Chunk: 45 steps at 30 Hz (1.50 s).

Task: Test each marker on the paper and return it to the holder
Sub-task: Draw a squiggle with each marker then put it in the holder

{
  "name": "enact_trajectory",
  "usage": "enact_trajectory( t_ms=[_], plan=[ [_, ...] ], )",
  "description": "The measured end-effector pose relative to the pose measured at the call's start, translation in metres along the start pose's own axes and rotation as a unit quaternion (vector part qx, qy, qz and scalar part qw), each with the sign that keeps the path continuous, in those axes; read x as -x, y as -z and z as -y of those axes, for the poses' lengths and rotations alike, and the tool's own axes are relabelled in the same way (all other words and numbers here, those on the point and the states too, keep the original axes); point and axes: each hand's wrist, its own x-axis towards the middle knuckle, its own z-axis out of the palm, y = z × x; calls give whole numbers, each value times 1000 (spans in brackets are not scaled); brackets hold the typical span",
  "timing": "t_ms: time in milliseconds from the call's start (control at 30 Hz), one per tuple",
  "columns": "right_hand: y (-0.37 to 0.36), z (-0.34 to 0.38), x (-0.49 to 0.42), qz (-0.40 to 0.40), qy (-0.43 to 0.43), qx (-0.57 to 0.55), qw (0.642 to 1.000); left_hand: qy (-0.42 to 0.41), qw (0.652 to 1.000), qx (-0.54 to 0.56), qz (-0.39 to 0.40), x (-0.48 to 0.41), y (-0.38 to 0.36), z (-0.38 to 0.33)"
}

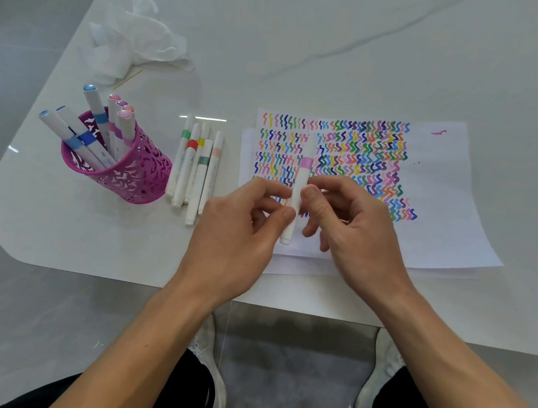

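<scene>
Both grips, left hand (pixel 242 231) and right hand (pixel 353 231), pinch the pink-banded marker (pixel 302 177) low, over the paper (pixel 442 200).

White glossy bench (pixel 343 30), faint grey veins, rounded near-left corner. Grey polished tile floor (pixel 4 310) below and at left, thin grout lines. Soft even light; small bright reflections on bench surface.

Count on inspection: one magenta perforated metal pen holder (pixel 133 171), containing at least six white-barrelled markers with blue, pink and purple caps (pixel 97 106); the clustered pink caps cannot be separated with certainty. Five white markers with coloured bands (pixel 198 177) lie flat beside it. One pink-banded white marker (pixel 303 171) is held. One crumpled white tissue (pixel 139 36). White paper sheets (pixel 441 204): at least two, stacked.
</scene>
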Motion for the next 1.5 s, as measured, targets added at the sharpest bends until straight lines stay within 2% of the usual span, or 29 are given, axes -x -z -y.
enact_trajectory(
  t_ms=[133, 300, 467, 600, 867, 1100, 1233, 1500],
  plan=[
    [-1, 0, 0, -10, 3, 4, 1000, -1, 1000, 24, 14, 1, -3, -4],
    [2, 1, 0, -22, 4, 32, 999, -24, 1000, -6, 18, 0, -2, -6],
    [0, -3, 4, -6, 24, 40, 999, -13, 999, 17, -33, -4, 5, -3],
    [1, -3, 6, 2, 53, 114, 992, -11, 997, 55, -43, -8, 14, -5],
    [3, -2, 5, -14, 137, 265, 954, -32, 998, -60, 11, -6, 10, -3],
    [4, -6, 6, 0, 165, 357, 919, -72, 990, -113, 35, -5, 10, -1],
    [2, -5, 9, -8, 185, 380, 906, -63, 993, -99, 23, -4, 9, 0],
    [2, 2, 12, -7, 177, 399, 900, 6, 1000, 2, 7, -2, 4, 2]
  ],
)
